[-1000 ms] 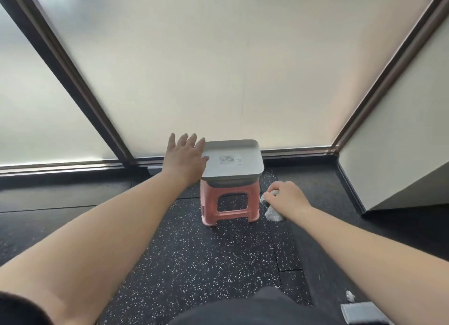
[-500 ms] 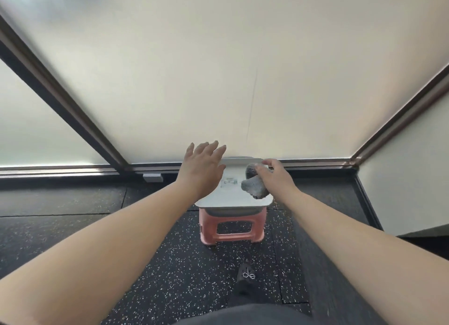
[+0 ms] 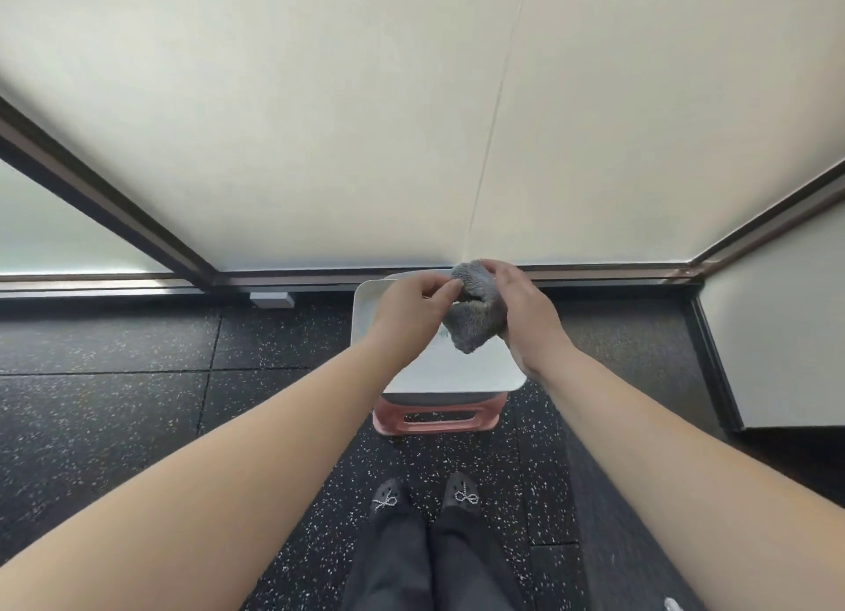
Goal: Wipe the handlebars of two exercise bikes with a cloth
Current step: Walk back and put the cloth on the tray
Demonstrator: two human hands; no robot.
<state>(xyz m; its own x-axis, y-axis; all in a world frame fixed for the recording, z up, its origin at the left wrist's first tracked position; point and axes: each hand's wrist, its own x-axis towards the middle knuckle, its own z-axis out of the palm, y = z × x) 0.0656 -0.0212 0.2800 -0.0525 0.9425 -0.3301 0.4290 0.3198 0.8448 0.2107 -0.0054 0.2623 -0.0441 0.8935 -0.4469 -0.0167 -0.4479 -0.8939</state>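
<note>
You hold the grey cloth (image 3: 475, 315) bunched up in the air between your two hands, above the white tray (image 3: 370, 304) that lies on a pink stool (image 3: 434, 421). Your right hand (image 3: 526, 309) has its fingers curled round the right side and the top of the cloth, and your left hand (image 3: 411, 306) pinches its left edge with thumb and fingertips. Lower down you see your two black shoes (image 3: 425, 496) on the dark speckled floor (image 3: 114, 359), and the stool stands close to the pale wall (image 3: 366, 107).

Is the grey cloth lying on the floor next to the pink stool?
No, the grey cloth is held up between the left hand and the right hand, above the tray.
</note>
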